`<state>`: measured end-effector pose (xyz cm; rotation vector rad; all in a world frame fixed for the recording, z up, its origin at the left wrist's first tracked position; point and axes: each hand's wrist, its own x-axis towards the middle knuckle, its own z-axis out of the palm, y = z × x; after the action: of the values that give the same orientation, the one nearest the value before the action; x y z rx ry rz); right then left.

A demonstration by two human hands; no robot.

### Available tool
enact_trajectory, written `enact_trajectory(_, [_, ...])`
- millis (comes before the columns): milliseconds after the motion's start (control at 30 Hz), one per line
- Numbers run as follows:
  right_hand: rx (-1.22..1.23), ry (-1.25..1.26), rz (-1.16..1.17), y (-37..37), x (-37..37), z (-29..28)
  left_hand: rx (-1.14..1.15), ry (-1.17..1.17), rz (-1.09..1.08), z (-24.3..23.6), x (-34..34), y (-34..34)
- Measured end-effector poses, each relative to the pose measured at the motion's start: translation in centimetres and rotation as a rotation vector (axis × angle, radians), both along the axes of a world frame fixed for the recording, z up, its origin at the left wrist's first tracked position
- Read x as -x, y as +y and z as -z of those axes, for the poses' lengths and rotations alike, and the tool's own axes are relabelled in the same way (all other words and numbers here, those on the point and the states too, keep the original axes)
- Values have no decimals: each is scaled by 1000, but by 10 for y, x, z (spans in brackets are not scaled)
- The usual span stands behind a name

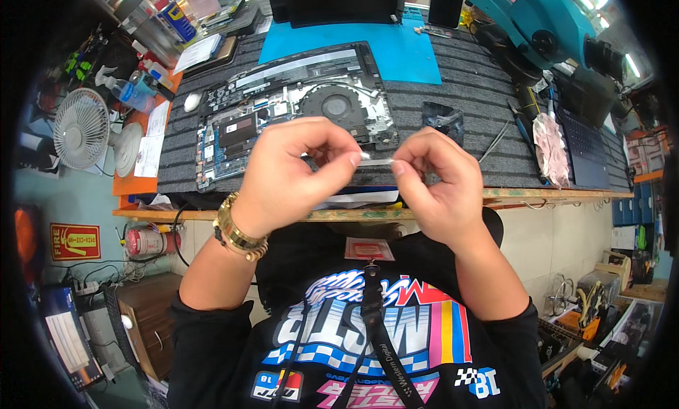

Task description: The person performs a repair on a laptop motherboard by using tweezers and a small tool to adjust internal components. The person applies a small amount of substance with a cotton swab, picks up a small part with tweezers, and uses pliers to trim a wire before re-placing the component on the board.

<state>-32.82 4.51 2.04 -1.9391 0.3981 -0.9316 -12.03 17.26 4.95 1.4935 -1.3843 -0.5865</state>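
A short, thin whitish strip (375, 162) stretches between my two hands above the front edge of the bench; its exact kind is too small to make out. My left hand (304, 165) pinches one end between thumb and fingertips, and a small white bit shows there. The other end sits in a pinch of my right hand (438, 179). Just beyond them lies an opened laptop (244, 101), its board, battery and round fan (330, 105) exposed. My left hand hides part of its near side. A small dark plastic bag (443, 119) rests beyond my right hand.
A grey striped mat (488, 77) covers the bench, with a blue mat (417, 62) at the back. Tweezers (495, 142), a crumpled cloth (552, 151) and a dark keyboard panel (583, 151) lie right. A teal microscope (530, 20) overhangs. A white fan (81, 126) stands left.
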Motion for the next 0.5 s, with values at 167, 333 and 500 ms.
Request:
enact_trajectory(167, [102,-53,-40,0,-4,-2,51,-9,0,2,15,-7])
enact_trajectory(333, [-3,-31,-12,2,-6,2,25,-43,-21,1,17,-6])
enact_trajectory(500, [32,-10,-4,3,-8,3,60,-17,-10,6,19,-6])
